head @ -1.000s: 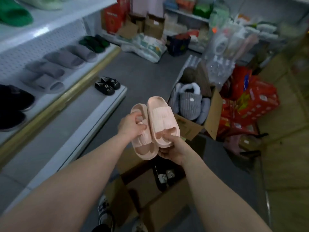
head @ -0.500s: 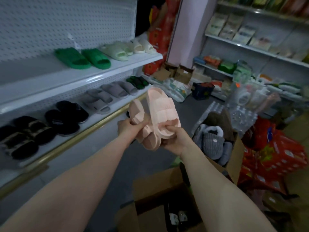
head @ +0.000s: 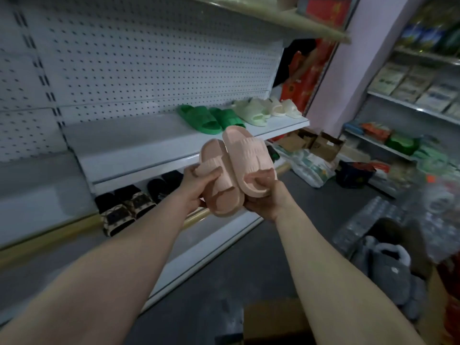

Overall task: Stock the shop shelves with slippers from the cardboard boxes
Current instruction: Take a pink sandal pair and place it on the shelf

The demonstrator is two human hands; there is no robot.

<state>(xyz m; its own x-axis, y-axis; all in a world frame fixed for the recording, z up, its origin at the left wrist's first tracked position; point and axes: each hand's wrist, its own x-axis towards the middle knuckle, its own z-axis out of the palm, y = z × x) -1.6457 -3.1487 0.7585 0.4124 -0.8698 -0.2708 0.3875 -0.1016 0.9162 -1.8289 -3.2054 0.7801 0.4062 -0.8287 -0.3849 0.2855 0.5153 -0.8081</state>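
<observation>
The left hand [head: 196, 189] is gripping one of a pair of pale pink moulded foam slide slippers [head: 234, 170], with the thumb curling over the ribbed strap and the fingers wrapping under the sole. The right hand [head: 265, 202] is clamping the other slipper at its near end, thumb pressing into the opening. The two slippers are overlapping side by side in the air, in front of the middle white metal shelf [head: 129, 145]. The left stretch of that shelf is lying bare. Further right, green rubber slides [head: 206, 119] and pale cream slides [head: 263, 109] are sitting on it.

The pink pair is probably weighing very little. The foam looks soft and springy rather than stiff, and is unlikely to be fragile. The ribbing should be giving the fingers purchase, so the strap or the sole edge is the sensible hold.

Near the bottom edge, a brown cardboard box [head: 271, 319] is showing only one flap, so I cannot tell what it is holding. At far right, grey fluffy slippers [head: 388, 272] are lying heaped. What is containing them I cannot tell.
</observation>
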